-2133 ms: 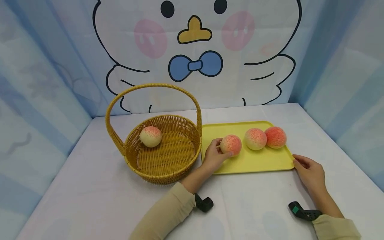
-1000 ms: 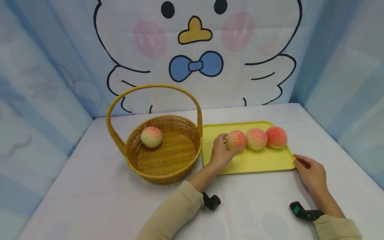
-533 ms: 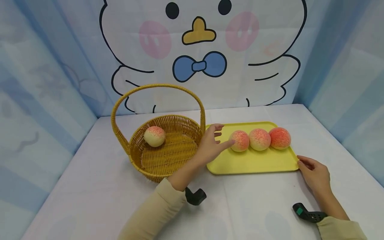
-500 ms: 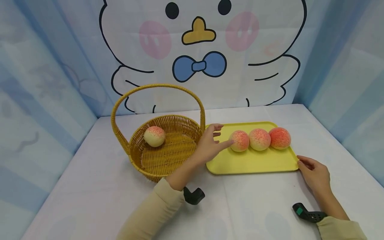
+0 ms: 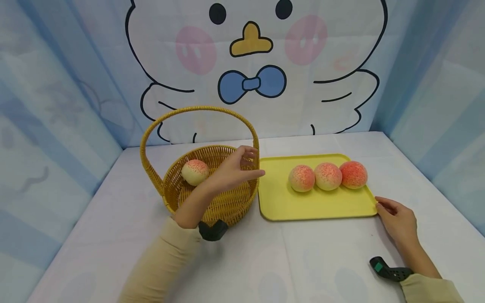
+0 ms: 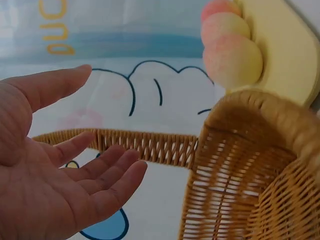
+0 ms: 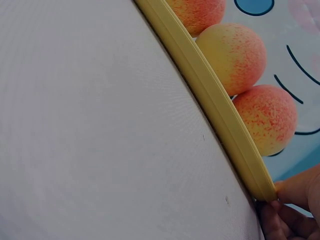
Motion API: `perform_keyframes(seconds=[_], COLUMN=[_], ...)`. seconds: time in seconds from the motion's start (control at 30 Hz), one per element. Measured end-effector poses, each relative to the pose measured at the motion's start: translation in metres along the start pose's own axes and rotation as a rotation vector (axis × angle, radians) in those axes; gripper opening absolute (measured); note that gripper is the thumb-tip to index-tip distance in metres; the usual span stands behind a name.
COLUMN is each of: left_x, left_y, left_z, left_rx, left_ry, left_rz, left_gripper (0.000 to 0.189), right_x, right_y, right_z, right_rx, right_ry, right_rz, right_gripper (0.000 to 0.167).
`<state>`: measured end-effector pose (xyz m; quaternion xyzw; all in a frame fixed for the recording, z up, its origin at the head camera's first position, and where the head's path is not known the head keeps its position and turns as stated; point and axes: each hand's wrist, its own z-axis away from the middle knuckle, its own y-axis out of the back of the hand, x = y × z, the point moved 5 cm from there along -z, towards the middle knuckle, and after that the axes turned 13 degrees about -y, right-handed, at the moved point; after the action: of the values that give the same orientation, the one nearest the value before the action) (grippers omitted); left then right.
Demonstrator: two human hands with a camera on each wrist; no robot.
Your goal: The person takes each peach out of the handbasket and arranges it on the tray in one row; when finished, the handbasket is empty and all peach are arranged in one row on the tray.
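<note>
Over the wicker basket (image 5: 231, 210), my left hand (image 5: 230, 171) hovers with fingers spread and nothing in it; the left wrist view shows its bare palm (image 6: 45, 185). One peach (image 5: 195, 172) lies inside the basket at its back left. Three more peaches sit in a row on the yellow tray (image 5: 318, 207): a left one (image 5: 302, 178), a middle one (image 5: 328, 176) and a redder right one (image 5: 354, 174). My right hand (image 5: 398, 221) pinches the tray's front right corner, thumb at the edge and fingers below, as the right wrist view shows (image 7: 295, 210).
The basket's tall arched handle (image 5: 201, 108) rises to the left of the tray. A white cloth (image 5: 303, 261) covers the table. A printed curtain (image 5: 250, 118) hangs behind, with more curtain on both sides.
My left hand set the peach against the middle one on the tray, let go of it and moved left over the basket. My right hand stayed at the tray corner.
</note>
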<state>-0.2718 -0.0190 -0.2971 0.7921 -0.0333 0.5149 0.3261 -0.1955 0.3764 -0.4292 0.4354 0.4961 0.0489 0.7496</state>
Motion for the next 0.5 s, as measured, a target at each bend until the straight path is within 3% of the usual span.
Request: perform_keyframes(seconds=[0.3, 0.5], left_x=[-0.016, -0.030], left_y=[0.046, 0.068], left_z=[0.000, 0.001], left_rx=[0.013, -0.038], left_ry=[0.059, 0.070], left_rz=[-0.120, -0.275], left_gripper=[0.064, 0.064], right_x=[0.004, 0.004], right_y=[-0.002, -0.003], right_z=[-0.003, -0.004], right_rx=[-0.007, -0.007], right_ry=[-0.018, -0.029], right_rz=[0.003, 0.000], right_gripper=[0.043, 0.042])
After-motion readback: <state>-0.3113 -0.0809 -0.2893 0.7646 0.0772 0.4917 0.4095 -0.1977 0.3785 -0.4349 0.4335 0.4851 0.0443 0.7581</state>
